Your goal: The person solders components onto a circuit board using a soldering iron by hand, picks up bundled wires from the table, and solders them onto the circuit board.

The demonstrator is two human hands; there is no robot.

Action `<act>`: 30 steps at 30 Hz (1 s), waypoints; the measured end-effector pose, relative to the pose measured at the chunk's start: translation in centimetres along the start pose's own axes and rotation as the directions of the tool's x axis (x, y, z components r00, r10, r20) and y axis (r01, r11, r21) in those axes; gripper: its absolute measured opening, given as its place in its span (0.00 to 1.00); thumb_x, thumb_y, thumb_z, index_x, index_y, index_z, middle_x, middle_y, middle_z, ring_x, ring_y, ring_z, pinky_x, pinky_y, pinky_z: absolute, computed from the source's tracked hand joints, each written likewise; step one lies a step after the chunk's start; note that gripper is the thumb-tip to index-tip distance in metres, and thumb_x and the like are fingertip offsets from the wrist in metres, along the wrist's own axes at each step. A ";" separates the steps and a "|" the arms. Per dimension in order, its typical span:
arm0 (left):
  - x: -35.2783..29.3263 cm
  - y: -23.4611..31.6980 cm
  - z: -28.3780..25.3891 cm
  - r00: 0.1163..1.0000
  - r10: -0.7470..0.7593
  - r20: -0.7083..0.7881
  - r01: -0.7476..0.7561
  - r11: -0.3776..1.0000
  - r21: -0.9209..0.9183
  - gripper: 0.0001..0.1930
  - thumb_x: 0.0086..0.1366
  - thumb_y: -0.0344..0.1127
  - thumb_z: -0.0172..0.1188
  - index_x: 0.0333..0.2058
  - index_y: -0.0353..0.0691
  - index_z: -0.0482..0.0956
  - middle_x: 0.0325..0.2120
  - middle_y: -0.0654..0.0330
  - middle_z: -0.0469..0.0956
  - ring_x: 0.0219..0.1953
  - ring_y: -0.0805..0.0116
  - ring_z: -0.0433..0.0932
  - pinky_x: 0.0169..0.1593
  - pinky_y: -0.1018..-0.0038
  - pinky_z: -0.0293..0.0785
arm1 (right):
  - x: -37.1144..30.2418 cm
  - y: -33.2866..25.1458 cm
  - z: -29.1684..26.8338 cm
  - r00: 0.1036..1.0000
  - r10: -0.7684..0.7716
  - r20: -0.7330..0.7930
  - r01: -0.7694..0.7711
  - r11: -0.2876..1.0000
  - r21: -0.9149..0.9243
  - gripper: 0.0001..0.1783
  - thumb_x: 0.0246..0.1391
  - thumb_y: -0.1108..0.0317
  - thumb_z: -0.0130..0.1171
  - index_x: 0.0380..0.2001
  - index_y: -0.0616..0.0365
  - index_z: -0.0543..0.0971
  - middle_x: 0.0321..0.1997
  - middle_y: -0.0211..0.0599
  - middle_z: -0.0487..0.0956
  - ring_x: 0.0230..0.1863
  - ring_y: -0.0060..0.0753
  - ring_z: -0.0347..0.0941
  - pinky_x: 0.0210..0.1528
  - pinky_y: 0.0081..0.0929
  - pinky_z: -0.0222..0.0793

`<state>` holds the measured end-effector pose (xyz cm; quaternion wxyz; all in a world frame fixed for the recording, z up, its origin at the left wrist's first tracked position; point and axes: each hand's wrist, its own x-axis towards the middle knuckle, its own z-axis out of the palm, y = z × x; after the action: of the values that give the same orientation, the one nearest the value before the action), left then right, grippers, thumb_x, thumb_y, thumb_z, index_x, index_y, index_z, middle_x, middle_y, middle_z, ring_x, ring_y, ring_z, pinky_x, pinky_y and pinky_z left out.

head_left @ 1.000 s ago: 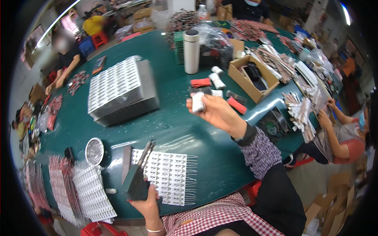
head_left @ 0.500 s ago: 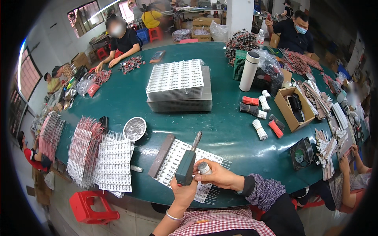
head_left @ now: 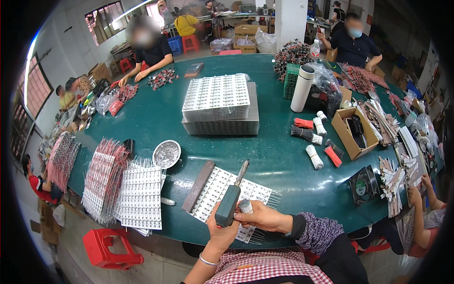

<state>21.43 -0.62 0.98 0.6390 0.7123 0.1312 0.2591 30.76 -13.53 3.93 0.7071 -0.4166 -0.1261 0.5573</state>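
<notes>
Wrapped round the handle of a dark green soldering gun (head_left: 229, 203) is my left hand (head_left: 221, 235); the tool's metal tip points up and away from me. My right hand (head_left: 268, 217) pinches a small grey-and-white roll (head_left: 245, 206) beside the handle, and its fingertips are close to the tool. Below both hands, a white sheet of small circuit boards (head_left: 216, 185) lies on the green table, with thin wires sticking out along its right edge. A brown bar (head_left: 198, 186) rests along the sheet's left edge.
To the left stand wired board stacks (head_left: 101, 182), white board sheets (head_left: 142, 196) and a metal bowl (head_left: 167, 154). Farther off is a tall board stack (head_left: 217, 99). On the right are wire bundles (head_left: 314, 157), a cardboard box (head_left: 355, 137), a fan (head_left: 363, 185) and a white flask (head_left: 302, 88). Co-workers sit around the table.
The whole view has shifted slightly, so things on the table appear a little farther right. Both hands keep their hold on the soldering gun and the roll, hardly moving.
</notes>
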 end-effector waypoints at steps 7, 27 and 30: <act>0.2 0.0 -0.5 0.986 0.142 0.083 -0.154 0.974 0.167 0.16 0.48 0.20 0.64 0.38 0.35 0.81 0.36 0.54 0.78 0.37 0.63 0.80 0.41 0.71 0.76 | 0.3 0.5 -0.9 0.994 0.068 0.091 -0.070 0.997 0.020 0.20 0.58 0.70 0.62 0.52 0.64 0.71 0.29 0.26 0.71 0.25 0.14 0.61 0.24 0.17 0.55; 7.9 -1.8 -9.2 0.900 0.153 -0.408 0.093 0.848 0.522 0.13 0.56 0.29 0.64 0.39 0.27 0.76 0.33 0.51 0.80 0.35 0.61 0.80 0.42 0.68 0.74 | 3.6 -5.4 -10.6 0.779 -0.613 -0.129 0.039 0.253 -0.967 0.16 0.51 0.63 0.66 0.36 0.64 0.74 0.30 0.48 0.80 0.30 0.45 0.78 0.33 0.38 0.73; 9.2 -2.6 -9.7 0.898 0.148 -0.415 0.102 0.846 0.523 0.13 0.56 0.29 0.64 0.37 0.26 0.75 0.32 0.50 0.80 0.34 0.59 0.80 0.41 0.68 0.74 | 5.7 -7.6 -13.5 0.737 -0.656 -0.162 -0.214 0.002 -0.977 0.17 0.50 0.64 0.65 0.35 0.62 0.70 0.32 0.54 0.79 0.36 0.58 0.76 0.37 0.46 0.72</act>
<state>24.28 12.70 0.76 0.3664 0.7855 0.3297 0.3743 46.58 -14.77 -0.51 0.2997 -0.9024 -0.3094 0.0102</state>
